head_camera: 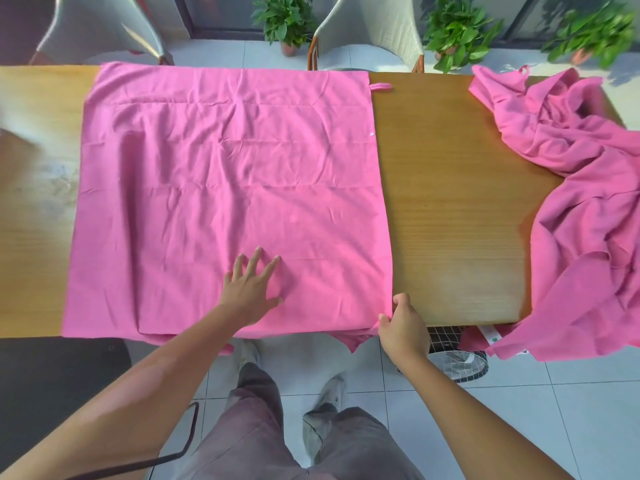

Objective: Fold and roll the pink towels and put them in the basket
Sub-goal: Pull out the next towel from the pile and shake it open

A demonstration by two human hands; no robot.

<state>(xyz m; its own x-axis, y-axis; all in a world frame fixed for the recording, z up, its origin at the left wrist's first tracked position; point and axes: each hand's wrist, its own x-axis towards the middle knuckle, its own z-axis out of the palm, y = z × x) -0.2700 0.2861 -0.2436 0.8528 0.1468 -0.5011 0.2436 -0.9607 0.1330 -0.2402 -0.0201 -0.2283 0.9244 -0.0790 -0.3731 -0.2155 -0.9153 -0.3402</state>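
Observation:
A large pink towel (225, 174) lies spread flat across the wooden table (446, 202), folded into layers, with a small loop at its far right corner. My left hand (251, 289) rests flat on its near part, fingers spread. At the towel's near right corner, my right hand (403, 327) pinches the edge by the table's front. A second pink towel (581, 188) lies crumpled at the right end and hangs over the table's edge. A basket (460, 358) with a checked black-and-white lining shows partly under the table's front edge, to the right of my right hand.
Two pale chairs (370, 32) stand behind the table, with potted green plants (457, 32) along the far wall. The floor is white tile. My legs and shoes are below the table's front edge. A dark mat (52, 375) lies on the floor at the left.

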